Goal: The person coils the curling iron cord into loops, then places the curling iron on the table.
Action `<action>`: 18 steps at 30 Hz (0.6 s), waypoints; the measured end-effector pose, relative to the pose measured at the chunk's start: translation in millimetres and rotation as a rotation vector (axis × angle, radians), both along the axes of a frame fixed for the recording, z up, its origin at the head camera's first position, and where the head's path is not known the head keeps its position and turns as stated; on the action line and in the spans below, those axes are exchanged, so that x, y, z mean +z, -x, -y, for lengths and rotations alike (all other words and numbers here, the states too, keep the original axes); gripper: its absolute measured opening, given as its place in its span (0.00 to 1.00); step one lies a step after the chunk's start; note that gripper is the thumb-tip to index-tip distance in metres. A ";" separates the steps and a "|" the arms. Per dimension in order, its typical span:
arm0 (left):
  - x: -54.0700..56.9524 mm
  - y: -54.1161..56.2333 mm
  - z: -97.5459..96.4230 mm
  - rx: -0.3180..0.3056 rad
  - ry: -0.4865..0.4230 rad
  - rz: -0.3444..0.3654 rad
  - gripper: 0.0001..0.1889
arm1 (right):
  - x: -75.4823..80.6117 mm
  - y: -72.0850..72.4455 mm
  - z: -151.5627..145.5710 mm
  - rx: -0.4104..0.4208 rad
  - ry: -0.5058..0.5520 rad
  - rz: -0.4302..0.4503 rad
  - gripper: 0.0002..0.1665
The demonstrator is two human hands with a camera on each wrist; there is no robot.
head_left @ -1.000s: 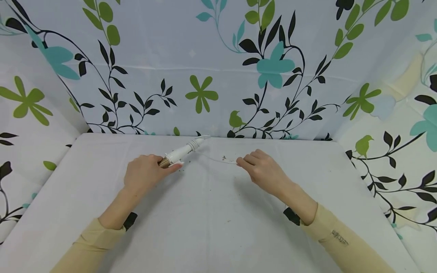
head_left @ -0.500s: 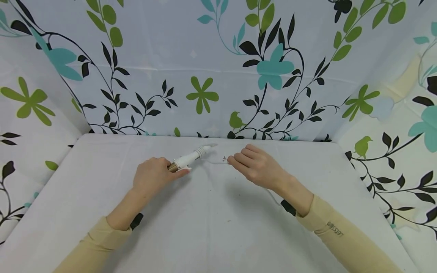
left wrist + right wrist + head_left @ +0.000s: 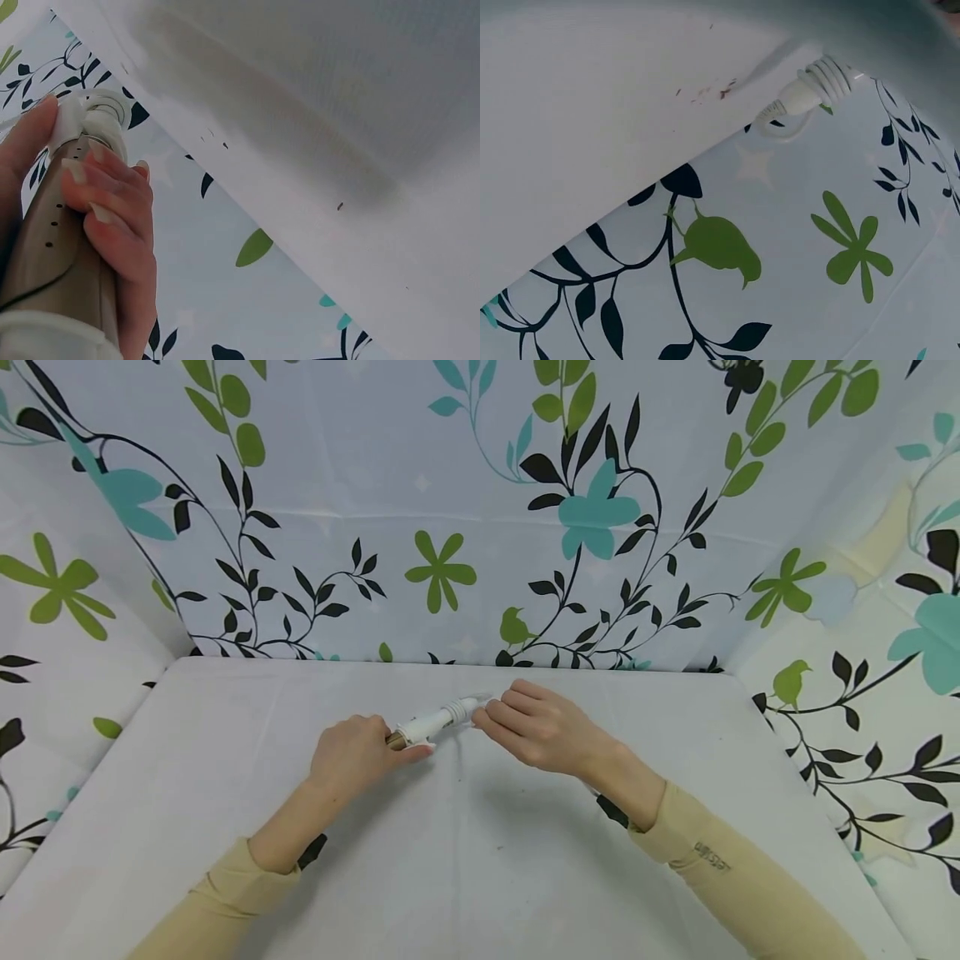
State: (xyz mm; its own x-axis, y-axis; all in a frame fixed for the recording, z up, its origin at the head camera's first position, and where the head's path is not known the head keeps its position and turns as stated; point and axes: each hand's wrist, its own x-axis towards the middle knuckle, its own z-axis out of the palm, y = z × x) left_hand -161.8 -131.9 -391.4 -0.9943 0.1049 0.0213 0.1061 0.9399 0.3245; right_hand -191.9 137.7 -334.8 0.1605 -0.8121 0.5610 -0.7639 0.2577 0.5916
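My left hand [image 3: 356, 760] grips a wand-shaped appliance [image 3: 52, 217] by its gold-brown body, which has a row of small dark dots. Its white end [image 3: 423, 727] points up and right, above the white table. White power cord [image 3: 829, 79] is wound in several loops around this end, near the tapered cord sleeve [image 3: 780, 106]. Fingers curled, my right hand [image 3: 536, 727] pinches the cord close to the tip. More cord shows below the right wrist. The right fingertips are hidden in the right wrist view, where a blurred shape covers the top.
A white-covered table [image 3: 450, 877] lies under both hands. Small dark specks [image 3: 724, 91] are scattered on it. Behind and at both sides hangs a leaf-and-flower patterned cloth [image 3: 337, 468], meeting the table's back edge.
My left hand has moved right and slightly nearer with the appliance. My right hand has moved left with the cord, up to the appliance's tip, so the span of cord between them is shorter.
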 end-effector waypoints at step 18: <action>-11.5 -5.5 18.4 -0.040 -0.049 0.034 0.33 | 7.1 15.3 -17.9 -0.024 0.058 0.055 0.09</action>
